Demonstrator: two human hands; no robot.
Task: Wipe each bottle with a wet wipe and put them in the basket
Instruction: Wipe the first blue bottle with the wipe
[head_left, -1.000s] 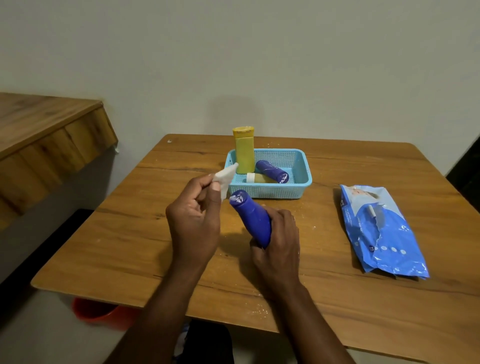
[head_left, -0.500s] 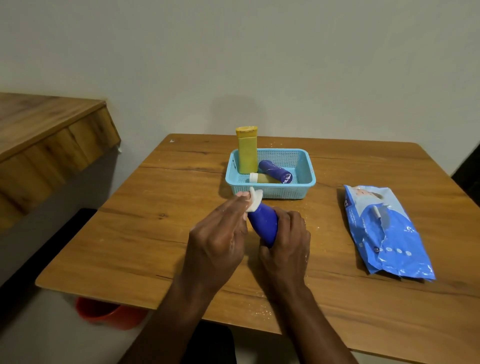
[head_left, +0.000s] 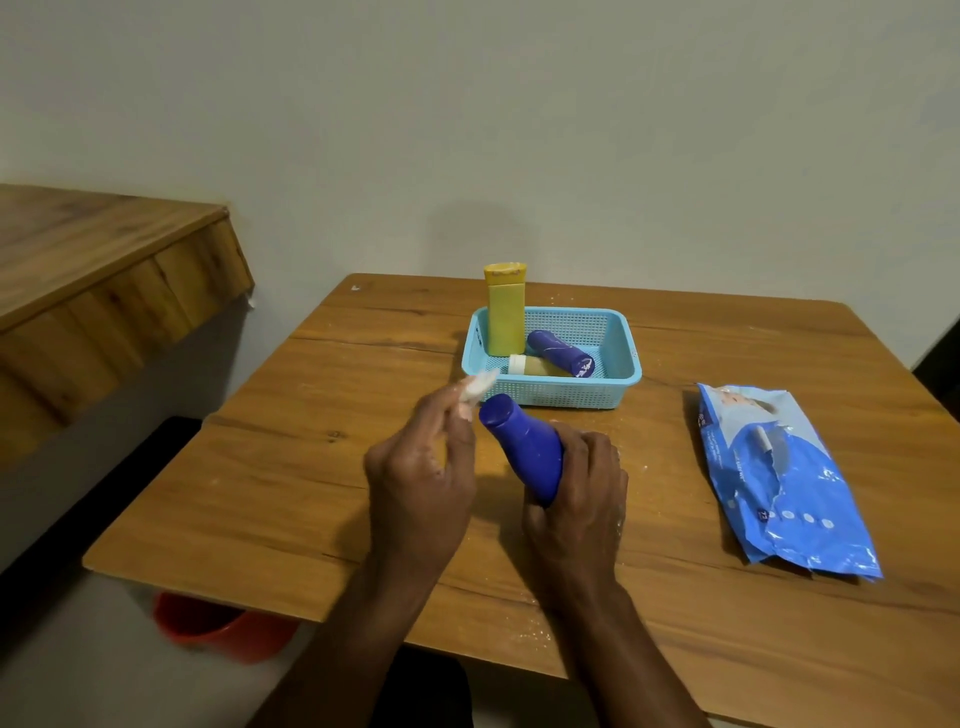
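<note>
The left hand (head_left: 421, 478) has drawn its pinched wet wipe (head_left: 475, 387) off the blue bottle (head_left: 527, 454), which it covered half a second ago. The right hand (head_left: 576, 499) still grips that bottle mid-frame, tilted above the worktop (head_left: 291, 467) before the basket (head_left: 618, 364).

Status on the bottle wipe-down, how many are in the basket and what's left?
Done: three bottles sit in the basket: a yellow bottle upright, a purple bottle and a small tan bottle lying down. In hand: the right hand grips the blue bottle while the left hand pinches the wipe beside its cap. Left: finish wiping it and basket it; no other loose bottles are visible.
</note>
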